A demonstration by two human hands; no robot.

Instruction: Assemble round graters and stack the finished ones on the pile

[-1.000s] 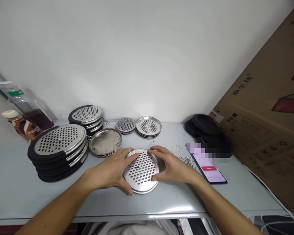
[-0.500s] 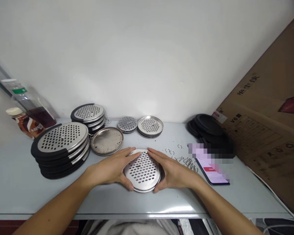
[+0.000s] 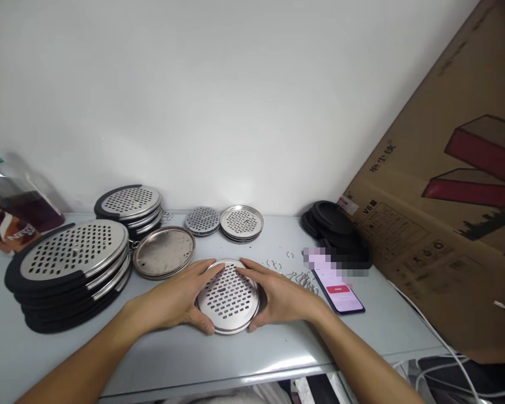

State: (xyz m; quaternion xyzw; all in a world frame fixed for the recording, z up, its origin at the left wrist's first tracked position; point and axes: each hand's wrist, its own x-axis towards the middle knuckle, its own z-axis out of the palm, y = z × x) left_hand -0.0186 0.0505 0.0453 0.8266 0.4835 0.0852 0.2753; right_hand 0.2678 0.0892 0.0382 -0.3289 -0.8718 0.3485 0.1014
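A round perforated metal plate [image 3: 228, 297] lies near the front middle of the table, its slotted face up and a thin rim around it. From the left, my left hand [image 3: 180, 303] curls around its edge, thumb at the front and fingers at the back. My right hand [image 3: 280, 294] clasps the opposite edge the same way, with fingertips resting on the top. Just behind my left hand is a plain metal dish [image 3: 164, 252] on a small stack. Several wire rings [image 3: 302, 279] lie to the right of my right hand.
Stacks of perforated discs with black rims [image 3: 73, 252] stand at left, near bottles [image 3: 29, 207]. A small slotted disc [image 3: 202, 220] and stacked rimmed plates [image 3: 241, 223] sit by the wall. At right are black round parts [image 3: 336, 224], a phone [image 3: 340, 292] and a large carton [image 3: 437, 241].
My view has turned to the right, so the table's things appear farther left and more of the carton shows. Both hands still hold the plate, with little change in grip.
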